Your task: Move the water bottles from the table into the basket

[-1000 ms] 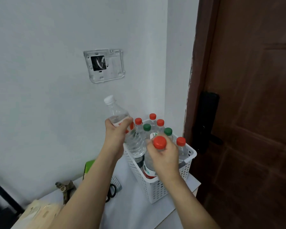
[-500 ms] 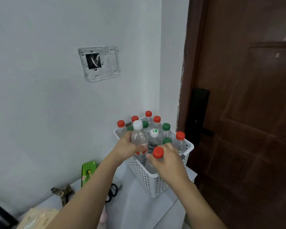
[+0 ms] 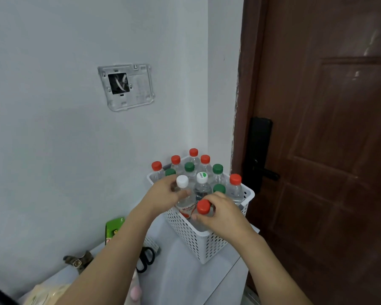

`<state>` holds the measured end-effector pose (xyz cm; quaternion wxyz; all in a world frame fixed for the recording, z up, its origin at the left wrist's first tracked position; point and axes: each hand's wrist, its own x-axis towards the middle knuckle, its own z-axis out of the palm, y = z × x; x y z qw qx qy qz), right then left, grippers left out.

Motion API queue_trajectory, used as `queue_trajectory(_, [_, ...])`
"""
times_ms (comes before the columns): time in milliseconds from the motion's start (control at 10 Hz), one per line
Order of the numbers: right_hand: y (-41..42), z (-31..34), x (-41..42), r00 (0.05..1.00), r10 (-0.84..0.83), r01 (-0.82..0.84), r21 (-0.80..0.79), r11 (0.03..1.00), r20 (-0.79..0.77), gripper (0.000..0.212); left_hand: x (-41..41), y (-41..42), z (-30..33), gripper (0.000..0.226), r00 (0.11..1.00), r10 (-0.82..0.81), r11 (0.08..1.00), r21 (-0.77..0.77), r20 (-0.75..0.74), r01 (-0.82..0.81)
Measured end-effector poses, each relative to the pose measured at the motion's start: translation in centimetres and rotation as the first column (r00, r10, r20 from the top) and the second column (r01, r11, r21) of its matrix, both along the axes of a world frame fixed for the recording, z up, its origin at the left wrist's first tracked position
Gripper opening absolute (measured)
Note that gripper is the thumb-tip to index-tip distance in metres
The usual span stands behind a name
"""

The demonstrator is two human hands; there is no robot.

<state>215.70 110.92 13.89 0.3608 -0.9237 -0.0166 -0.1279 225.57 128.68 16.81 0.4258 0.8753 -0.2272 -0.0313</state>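
Observation:
A white perforated basket (image 3: 204,243) stands at the far right corner of the table (image 3: 185,280), packed with several upright water bottles with red, green and white caps. My left hand (image 3: 164,195) grips the white-capped bottle (image 3: 182,181), which stands upright inside the basket's near left side. My right hand (image 3: 221,213) holds the neck of the red-capped bottle (image 3: 203,206), which sits low at the basket's front corner. Its body is hidden by my hand and the basket wall.
Black scissors (image 3: 145,259), a green packet (image 3: 113,227) and a small camouflage item (image 3: 77,261) lie on the table to the left. The wall stands right behind the basket. A brown door (image 3: 330,150) with a black handle (image 3: 260,155) is at the right.
Both bottles have gone down into the basket. The white-capped one swung from tilted above the rim to upright inside, and the red-capped one sank lower at the front corner.

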Motion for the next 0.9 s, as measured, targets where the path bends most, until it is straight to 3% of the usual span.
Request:
queue_trajectory(700, [0.8, 0.9, -0.4, 0.996, -0.088, 0.085, -0.075, 0.993, -0.028, 0.03, -0.8, -0.4, -2.3, 0.025, 0.998, 0.05, 0.999, 0.001, 0.027, -0.05])
queue_trajectory(900, [-0.5, 2.8, -0.9, 0.996, -0.077, 0.08, 0.077, 0.994, -0.041, 0.034, -1.2, -0.4, -2.1, 0.025, 0.998, 0.055, 0.991, -0.12, 0.009, -0.054])
